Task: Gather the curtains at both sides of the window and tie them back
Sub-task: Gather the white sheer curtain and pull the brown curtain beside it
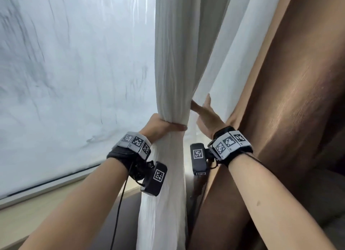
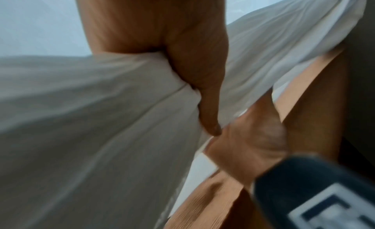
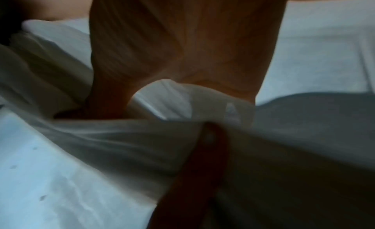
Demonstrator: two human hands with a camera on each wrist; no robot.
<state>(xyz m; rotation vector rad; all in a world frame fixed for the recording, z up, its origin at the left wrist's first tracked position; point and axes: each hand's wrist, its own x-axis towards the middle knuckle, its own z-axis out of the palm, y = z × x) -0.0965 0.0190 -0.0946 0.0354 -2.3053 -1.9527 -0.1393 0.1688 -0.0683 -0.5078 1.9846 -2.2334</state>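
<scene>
Gripping the bunched white curtain point(image 1: 170, 81) beside the window point(image 1: 74, 72), the left hand point(image 1: 158, 126) wraps it tightly. Right hand point(image 1: 207, 115), fingers straight, reaches between white folds, just beside the brown curtain point(image 1: 289, 100).

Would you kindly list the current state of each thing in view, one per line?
White sheer fabric curtain: partly gathered into a bunch, not tied.
Brown heavy fabric curtain: hanging in loose folds, untied.
Left hand: fingers curled round the white bunch, gripping it.
Right hand: reaching into more white folds beside the bunch; grip unclear.
Frosted glass window: uncovered on this side.
</scene>
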